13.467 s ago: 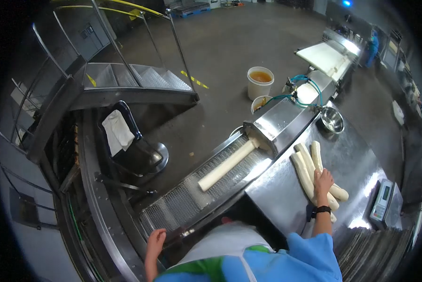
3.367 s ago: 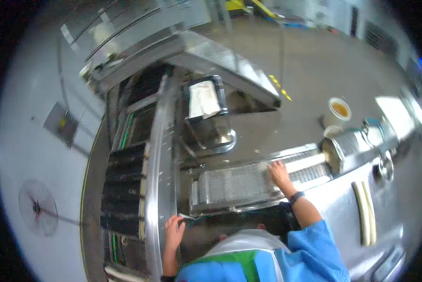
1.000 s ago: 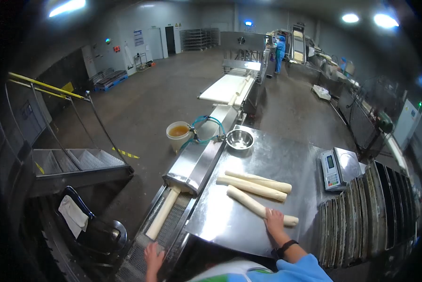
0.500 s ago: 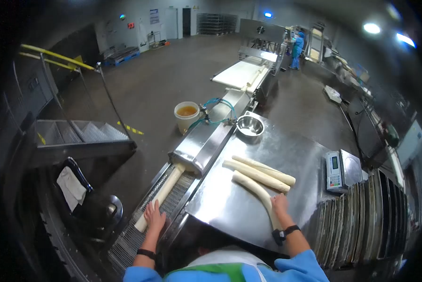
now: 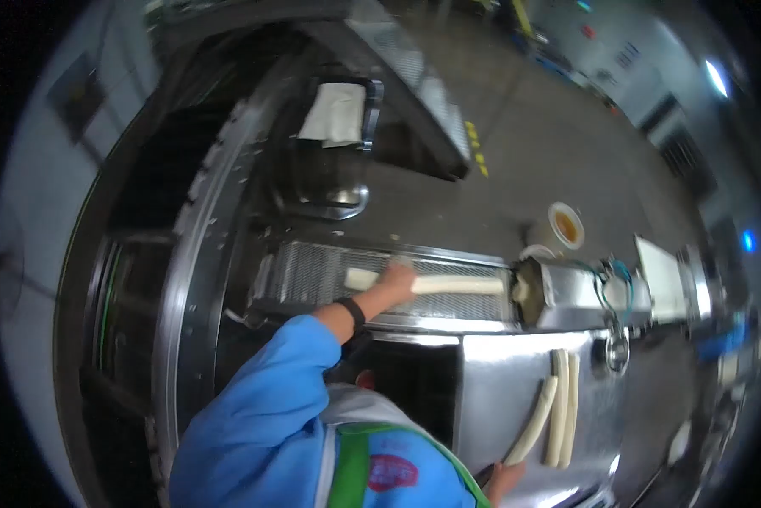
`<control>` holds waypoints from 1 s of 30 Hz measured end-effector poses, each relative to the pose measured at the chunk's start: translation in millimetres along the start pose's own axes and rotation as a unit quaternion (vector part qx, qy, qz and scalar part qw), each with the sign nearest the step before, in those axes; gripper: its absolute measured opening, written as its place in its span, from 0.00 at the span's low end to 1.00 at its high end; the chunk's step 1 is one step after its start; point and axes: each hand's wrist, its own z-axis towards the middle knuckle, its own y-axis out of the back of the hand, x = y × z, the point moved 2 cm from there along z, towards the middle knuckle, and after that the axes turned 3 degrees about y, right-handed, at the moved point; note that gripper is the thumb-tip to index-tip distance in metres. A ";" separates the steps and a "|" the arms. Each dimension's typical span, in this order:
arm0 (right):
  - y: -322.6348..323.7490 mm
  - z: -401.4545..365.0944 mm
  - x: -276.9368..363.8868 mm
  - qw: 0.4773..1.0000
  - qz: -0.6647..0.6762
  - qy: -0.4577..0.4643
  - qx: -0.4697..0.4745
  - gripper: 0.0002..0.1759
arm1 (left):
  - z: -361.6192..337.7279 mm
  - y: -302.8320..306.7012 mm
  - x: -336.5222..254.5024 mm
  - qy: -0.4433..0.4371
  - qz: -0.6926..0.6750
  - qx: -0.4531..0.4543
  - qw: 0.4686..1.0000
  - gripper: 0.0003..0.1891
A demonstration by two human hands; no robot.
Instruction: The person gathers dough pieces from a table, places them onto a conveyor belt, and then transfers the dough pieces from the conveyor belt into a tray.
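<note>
On the mesh belt (image 5: pixel 308 273) a dough roll (image 5: pixel 456 285) lies lengthwise, one end at the machine mouth (image 5: pixel 526 289), the other pointing away along the belt. The left hand (image 5: pixel 397 278) lies over it near that free end; blur hides whether the fingers grip. The right hand (image 5: pixel 503 481), barely in view and its state unclear, meets more rolls (image 5: pixel 558 406) on the desk (image 5: pixel 490 398).

Pale dough log (image 5: pixel 461 285) on mesh conveyor (image 5: pixel 312 271); three more on table (image 5: pixel 495 389).
Conveyor log lies straight, end to end from 3 to 9 o'clock. Table logs (image 5: pixel 560 406) lie side by side at its 4 o'clock, one bowed.
</note>
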 end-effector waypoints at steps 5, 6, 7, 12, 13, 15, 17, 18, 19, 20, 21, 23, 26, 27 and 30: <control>-23.2 26.5 -24.7 0.988 -0.082 0.087 -0.098 0.35 | -31.4 0.4 17.3 -0.057 -0.230 0.050 0.970 0.26; -14.7 30.6 -9.7 0.990 -0.070 0.083 -0.086 0.34 | -45.4 15.7 17.7 -0.048 -0.304 0.062 0.949 0.26; -9.9 35.6 6.0 0.992 -0.055 0.087 -0.077 0.34 | -57.4 31.1 17.4 -0.039 -0.325 0.054 0.943 0.25; 17.7 58.0 105.9 0.986 0.102 0.130 -0.026 0.31 | -152.4 91.6 41.7 0.024 -0.756 0.069 0.650 0.21; 24.0 61.2 130.0 0.979 0.149 0.139 -0.012 0.30 | -171.4 101.6 51.5 0.036 -0.824 0.007 0.565 0.22; 36.9 58.4 173.2 0.953 0.262 0.150 0.025 0.29 | -202.2 114.0 74.5 0.067 -0.883 -0.098 0.454 0.23; 49.9 52.6 219.9 0.910 0.375 0.161 0.075 0.28 | -238.5 131.3 105.1 0.059 -0.878 -0.184 0.438 0.24; 53.8 46.1 244.9 0.884 0.425 0.168 0.101 0.28 | -262.0 143.3 122.0 0.031 -0.867 -0.226 0.443 0.24; 59.7 35.9 269.1 0.853 0.476 0.167 0.134 0.27 | -285.1 154.3 139.7 0.042 -0.859 -0.268 0.434 0.26; 62.1 27.1 294.0 0.821 0.517 0.175 0.168 0.27 | -308.5 167.1 156.3 0.052 -0.851 -0.308 0.423 0.27; 59.2 18.3 319.6 0.788 0.551 0.184 0.205 0.26 | -337.5 185.0 168.2 0.014 -0.827 -0.363 0.428 0.27; 29.5 19.8 358.8 0.735 0.592 0.217 0.250 0.25 | -388.5 210.1 195.8 -0.021 -0.774 -0.451 0.444 0.28; 123.0 -125.7 491.9 0.576 0.570 0.295 0.506 0.22 | -442.9 222.6 248.4 0.006 -0.728 -0.526 0.439 0.28; 125.6 -151.1 518.2 0.501 0.544 0.329 0.588 0.23 | -454.9 215.7 271.4 0.019 -0.732 -0.534 0.423 0.27; 116.6 -216.1 595.4 0.442 0.428 0.422 0.666 0.29 | -468.6 148.4 353.7 0.115 -0.780 -0.517 0.332 0.22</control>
